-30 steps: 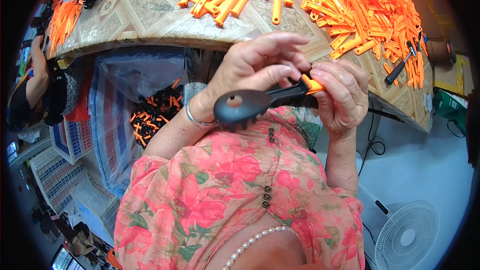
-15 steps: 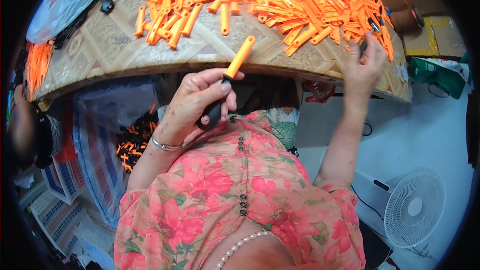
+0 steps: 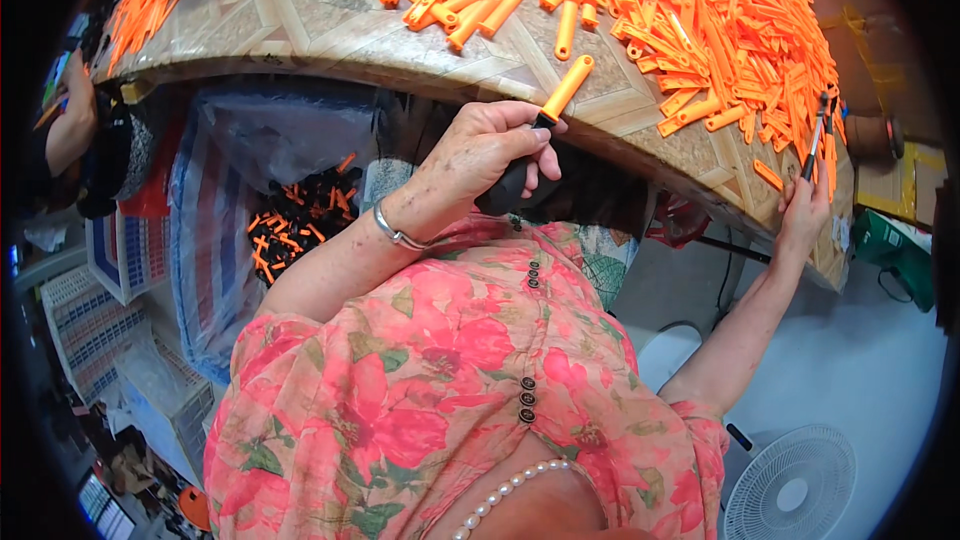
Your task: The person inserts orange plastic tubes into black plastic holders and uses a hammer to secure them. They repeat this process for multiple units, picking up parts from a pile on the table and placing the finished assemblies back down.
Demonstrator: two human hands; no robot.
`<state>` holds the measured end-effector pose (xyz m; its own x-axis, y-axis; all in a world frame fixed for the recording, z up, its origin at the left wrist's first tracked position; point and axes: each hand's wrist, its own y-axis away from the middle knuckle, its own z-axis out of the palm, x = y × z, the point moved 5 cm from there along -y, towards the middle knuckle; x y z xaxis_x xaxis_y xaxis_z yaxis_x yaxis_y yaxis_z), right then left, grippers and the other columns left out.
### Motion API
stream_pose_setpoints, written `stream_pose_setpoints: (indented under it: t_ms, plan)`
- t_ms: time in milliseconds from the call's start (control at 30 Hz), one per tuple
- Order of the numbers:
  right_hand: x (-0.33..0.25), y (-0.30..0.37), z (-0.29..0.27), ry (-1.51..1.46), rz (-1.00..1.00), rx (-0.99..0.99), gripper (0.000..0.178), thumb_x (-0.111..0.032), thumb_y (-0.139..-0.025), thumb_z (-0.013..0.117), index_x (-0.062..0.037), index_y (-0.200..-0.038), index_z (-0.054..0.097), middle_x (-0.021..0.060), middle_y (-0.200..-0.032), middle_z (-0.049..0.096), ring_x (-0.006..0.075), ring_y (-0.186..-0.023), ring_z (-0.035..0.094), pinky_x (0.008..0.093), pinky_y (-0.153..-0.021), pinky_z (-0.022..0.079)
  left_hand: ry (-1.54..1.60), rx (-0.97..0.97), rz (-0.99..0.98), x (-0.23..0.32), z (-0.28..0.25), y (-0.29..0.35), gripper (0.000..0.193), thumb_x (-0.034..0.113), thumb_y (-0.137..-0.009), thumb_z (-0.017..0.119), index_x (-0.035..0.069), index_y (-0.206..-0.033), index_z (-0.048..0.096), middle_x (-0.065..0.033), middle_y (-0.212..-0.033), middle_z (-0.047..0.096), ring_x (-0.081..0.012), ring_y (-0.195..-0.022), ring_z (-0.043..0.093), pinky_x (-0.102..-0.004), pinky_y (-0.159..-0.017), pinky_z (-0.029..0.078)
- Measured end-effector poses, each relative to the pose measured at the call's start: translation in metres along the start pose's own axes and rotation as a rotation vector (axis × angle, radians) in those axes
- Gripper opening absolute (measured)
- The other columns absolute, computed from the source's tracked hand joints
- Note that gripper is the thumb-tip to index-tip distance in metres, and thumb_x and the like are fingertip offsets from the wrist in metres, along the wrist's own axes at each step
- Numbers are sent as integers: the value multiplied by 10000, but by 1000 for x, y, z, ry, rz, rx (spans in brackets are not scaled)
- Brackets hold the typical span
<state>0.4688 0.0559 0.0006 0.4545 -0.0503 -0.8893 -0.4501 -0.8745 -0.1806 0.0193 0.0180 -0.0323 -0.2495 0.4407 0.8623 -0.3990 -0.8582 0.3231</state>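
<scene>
My left hand (image 3: 500, 155) is closed round a black handle (image 3: 508, 185) in front of the table edge. From the handle's upper end sticks an orange plastic piece (image 3: 568, 90), long and rounded, with a hole near its tip. It points up and to the right. My right hand (image 3: 803, 210) grips a slim tool with a metal shaft and dark handle (image 3: 815, 140) at the table's right end. The tool's tip stands beside a heap of like orange pieces (image 3: 700, 30); its exact kind is unclear. One loose orange piece (image 3: 768, 175) lies by my right fingers.
The curved wood-patterned table (image 3: 330, 0) bears the heap. Another bunch of orange pieces (image 3: 145, 5) lies at its far left, near another person's hand (image 3: 75, 115). Below is a striped bag (image 3: 215, 230) with black-and-orange parts (image 3: 300, 225). A white fan (image 3: 790, 490) stands low right.
The view has shifted, so the table and heap appear farther right. My right hand has tilted the tool upright beside the heap. My left hand keeps its hold on the handle.
</scene>
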Motion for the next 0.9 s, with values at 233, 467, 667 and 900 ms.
stream_pose_setpoints:
  t_ms: [233,467,667,900]
  plan:
    - [-100,140,99,-26,-151,-422,459,-58,-983,504,-61,-1441,477,36,-947,625,79,-697,548,239,-624,484,-3,72,-55,6,5,-3,258,120,-975,520,-57,-1113,647,-80,-774,703,-66,-613,615,-201,-553,496]
    - [-116,174,133,265,-542,-521,542,67,-879,577,-148,-1377,582,84,-899,655,197,-667,592,299,-657,495,44,98,-88,2,3,-4,242,111,-971,536,-52,-1104,656,-96,-774,712,-76,-595,619,-207,-545,497]
    - [-124,173,126,182,-655,-443,558,82,-861,584,-131,-1377,582,86,-802,592,202,-625,556,300,-609,479,57,104,-90,3,3,-5,232,105,-969,541,-52,-1094,657,-96,-767,710,-80,-591,621,-211,-543,501]
    - [-118,171,133,301,-619,-508,640,83,-830,606,-220,-1392,573,69,-791,565,220,-639,574,352,-595,490,59,123,-77,2,3,-6,225,98,-962,537,-61,-1071,654,-102,-770,709,-86,-589,624,-226,-551,517]
